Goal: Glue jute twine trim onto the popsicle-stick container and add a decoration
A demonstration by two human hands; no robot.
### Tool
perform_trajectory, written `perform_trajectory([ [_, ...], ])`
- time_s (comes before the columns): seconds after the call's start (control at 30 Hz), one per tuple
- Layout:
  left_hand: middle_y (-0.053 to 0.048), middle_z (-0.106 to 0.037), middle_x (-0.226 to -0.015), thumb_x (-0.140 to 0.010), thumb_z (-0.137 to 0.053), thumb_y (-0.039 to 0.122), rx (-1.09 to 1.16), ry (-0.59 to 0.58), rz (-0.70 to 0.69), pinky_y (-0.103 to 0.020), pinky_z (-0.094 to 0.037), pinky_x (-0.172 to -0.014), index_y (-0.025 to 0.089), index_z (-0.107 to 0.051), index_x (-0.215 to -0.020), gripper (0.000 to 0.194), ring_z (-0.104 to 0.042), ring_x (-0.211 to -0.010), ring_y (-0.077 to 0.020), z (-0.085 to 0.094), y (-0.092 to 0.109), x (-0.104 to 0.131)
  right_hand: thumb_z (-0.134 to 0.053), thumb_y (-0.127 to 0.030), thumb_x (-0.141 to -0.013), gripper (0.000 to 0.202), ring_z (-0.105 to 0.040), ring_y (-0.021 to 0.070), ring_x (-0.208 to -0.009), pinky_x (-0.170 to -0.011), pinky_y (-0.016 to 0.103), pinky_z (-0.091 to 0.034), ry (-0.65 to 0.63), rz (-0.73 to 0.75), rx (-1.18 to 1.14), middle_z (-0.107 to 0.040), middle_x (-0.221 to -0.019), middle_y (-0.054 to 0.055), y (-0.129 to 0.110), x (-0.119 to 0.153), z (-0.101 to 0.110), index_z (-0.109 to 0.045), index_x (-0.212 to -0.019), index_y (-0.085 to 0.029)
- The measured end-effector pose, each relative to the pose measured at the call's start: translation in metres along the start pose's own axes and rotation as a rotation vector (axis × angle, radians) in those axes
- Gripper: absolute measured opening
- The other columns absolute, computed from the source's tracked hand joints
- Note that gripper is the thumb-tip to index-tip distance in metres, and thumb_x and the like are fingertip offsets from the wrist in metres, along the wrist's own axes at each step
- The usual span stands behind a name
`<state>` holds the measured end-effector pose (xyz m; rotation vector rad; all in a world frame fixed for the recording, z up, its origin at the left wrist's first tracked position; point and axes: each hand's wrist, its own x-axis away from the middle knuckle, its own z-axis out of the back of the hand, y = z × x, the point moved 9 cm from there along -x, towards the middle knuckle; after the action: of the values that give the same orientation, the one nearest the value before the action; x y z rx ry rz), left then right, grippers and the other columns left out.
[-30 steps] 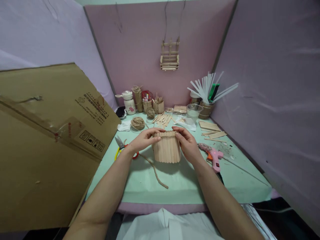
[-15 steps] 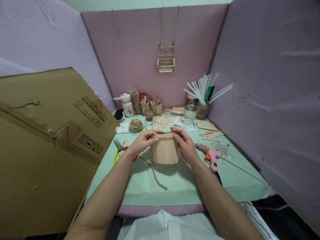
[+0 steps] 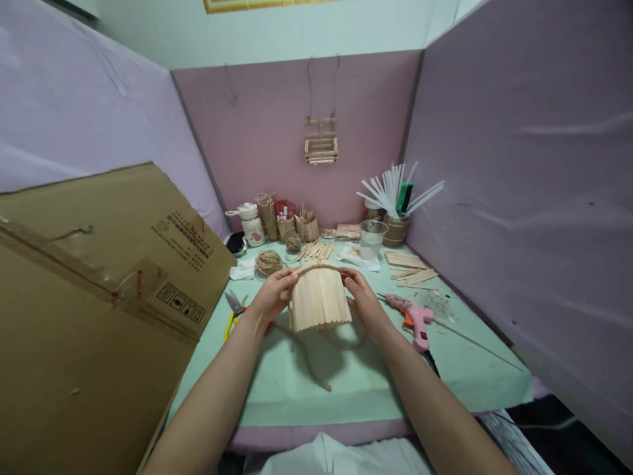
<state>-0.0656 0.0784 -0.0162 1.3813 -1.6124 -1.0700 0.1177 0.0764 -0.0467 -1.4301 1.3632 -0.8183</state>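
Observation:
A container of upright wooden craft sticks (image 3: 321, 300) is held up over the table's middle, its scalloped lower edge toward me. Twisted jute cord (image 3: 316, 266) runs along its upper rim. My left hand (image 3: 273, 295) grips the left upper side, thumb on the front. On the opposite side my right hand (image 3: 364, 298) grips the container near the top corner. A length of cord (image 3: 309, 369) hangs down and lies on the cloth below. Scissors (image 3: 234, 305) with yellow and red handles lie beside my left hand, partly covered. The container's inside is hidden.
Right of my right hand lies a pink glue gun (image 3: 418, 320). Behind are a twine ball (image 3: 269, 262), loose craft sticks (image 3: 316, 251), a clear cup (image 3: 372, 239) and a pot of glue sticks (image 3: 395, 231). A large cardboard sheet (image 3: 123, 316) leans at left.
The container has tilted and shifted slightly left in both hands, and cord now shows along its upper rim. The camera view has tipped upward, showing more wall.

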Motion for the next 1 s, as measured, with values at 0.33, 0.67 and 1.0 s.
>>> perform_trajectory([
  [0.33, -0.01, -0.063, -0.125, -0.07, -0.073, 0.037, -0.213, 0.325, -0.381, -0.033, -0.035, -0.101, 0.016, -0.072, -0.08, 0.024, -0.052, -0.119, -0.0249, 0.002, 0.001, 0.007, -0.074, -0.053, -0.066, 0.092, -0.055, 0.0255, -0.113, -0.098, 0.04, -0.043, 0.074, -0.086, 0.2, -0.051, -0.131, 0.01, 0.005, 0.004, 0.004, -0.028, -0.141, -0.027],
  [0.67, -0.005, -0.068, -0.097, -0.08, -0.06, 0.045, -0.221, 0.289, -0.366, -0.028, -0.042, -0.088, 0.018, -0.067, -0.09, 0.029, -0.061, -0.096, -0.0171, 0.005, 0.016, 0.016, -0.058, -0.052, -0.079, 0.044, -0.064, 0.0241, -0.098, -0.07, 0.035, -0.054, 0.055, -0.168, -0.063, -0.064, -0.12, 0.005, 0.003, 0.007, 0.013, -0.049, -0.116, -0.03],
  [1.0, -0.003, -0.067, -0.078, -0.074, -0.067, 0.052, -0.411, -0.027, -0.097, -0.024, -0.043, -0.068, 0.015, -0.071, -0.079, 0.038, -0.057, -0.074, -0.0151, -0.019, -0.002, 0.025, -0.058, -0.05, -0.08, 0.037, -0.067, 0.0261, -0.099, -0.078, 0.04, -0.052, -0.082, -0.403, -0.171, -0.073, -0.103, 0.008, 0.005, 0.018, -0.007, -0.061, -0.107, -0.025],
])
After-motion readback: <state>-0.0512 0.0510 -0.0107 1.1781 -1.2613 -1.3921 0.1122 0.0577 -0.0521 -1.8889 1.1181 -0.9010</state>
